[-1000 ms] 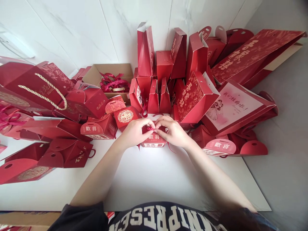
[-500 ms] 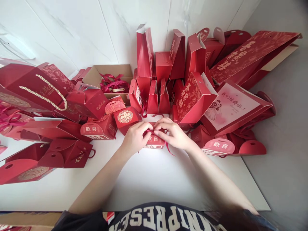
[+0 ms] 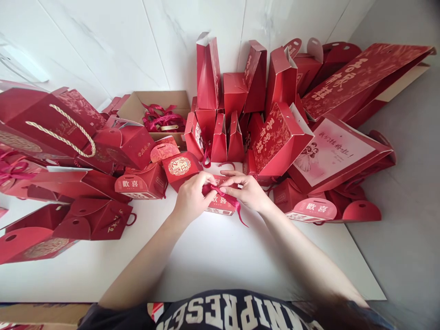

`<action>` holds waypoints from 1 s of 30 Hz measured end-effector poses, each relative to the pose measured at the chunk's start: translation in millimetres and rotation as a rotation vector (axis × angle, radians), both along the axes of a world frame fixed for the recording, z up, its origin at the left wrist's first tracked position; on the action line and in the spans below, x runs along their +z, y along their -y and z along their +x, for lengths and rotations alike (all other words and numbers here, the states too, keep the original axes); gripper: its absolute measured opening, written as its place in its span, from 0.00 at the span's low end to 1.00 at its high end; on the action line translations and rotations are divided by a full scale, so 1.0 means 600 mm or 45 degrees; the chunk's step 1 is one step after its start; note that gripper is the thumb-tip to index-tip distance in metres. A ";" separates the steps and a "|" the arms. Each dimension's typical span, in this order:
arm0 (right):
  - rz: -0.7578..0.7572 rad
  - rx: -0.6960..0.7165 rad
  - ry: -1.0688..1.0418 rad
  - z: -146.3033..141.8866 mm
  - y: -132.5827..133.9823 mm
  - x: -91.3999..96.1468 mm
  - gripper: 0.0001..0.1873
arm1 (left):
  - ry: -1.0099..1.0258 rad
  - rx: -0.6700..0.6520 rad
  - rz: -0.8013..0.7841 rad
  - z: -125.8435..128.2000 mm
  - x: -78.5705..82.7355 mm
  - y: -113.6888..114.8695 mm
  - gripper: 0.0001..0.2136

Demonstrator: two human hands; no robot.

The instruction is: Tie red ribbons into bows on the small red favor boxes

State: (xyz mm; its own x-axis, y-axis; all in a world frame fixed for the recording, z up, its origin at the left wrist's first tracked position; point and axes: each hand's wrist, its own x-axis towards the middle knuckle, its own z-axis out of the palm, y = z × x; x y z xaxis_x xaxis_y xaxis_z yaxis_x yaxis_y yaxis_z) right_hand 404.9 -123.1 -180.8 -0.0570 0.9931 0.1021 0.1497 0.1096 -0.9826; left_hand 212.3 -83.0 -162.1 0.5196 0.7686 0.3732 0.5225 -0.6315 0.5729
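Note:
A small red gift box [image 3: 220, 205] with white lettering stands on the white table in front of me. Across its top runs a dark pink ribbon [image 3: 235, 203], knotted in the middle, with one tail hanging over the front right. My left hand [image 3: 195, 194] pinches the ribbon on the left of the knot. On the other side my right hand [image 3: 248, 191] has thumb and fingers closed on the ribbon near the knot. The fingers cover parts of the box's top and the ribbon's loops.
An open cardboard box [image 3: 154, 100] of loose ribbons stands behind to the left. Red gift boxes and bags crowd both sides, among them a rope-handled bag [image 3: 37, 120] and a tilted bag with a couple drawing [image 3: 335, 151]. A grey wall rises at the right.
My fingers have parted slightly, and the knot and more of the ribbon now show between them. The right-hand ribbon tail lies wider over the box front.

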 end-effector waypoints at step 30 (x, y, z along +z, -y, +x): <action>-0.046 0.054 0.017 0.005 0.008 -0.003 0.09 | 0.167 -0.015 -0.417 -0.013 0.005 -0.003 0.08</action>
State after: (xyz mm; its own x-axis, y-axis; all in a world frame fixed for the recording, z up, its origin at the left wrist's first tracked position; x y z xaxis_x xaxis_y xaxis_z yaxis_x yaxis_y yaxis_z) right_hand 407.6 -127.9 -182.7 -0.1005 0.9928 0.0654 0.1585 0.0808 -0.9840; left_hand 204.2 -81.4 -159.3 0.4932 0.8527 0.1719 0.4246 -0.4085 0.8080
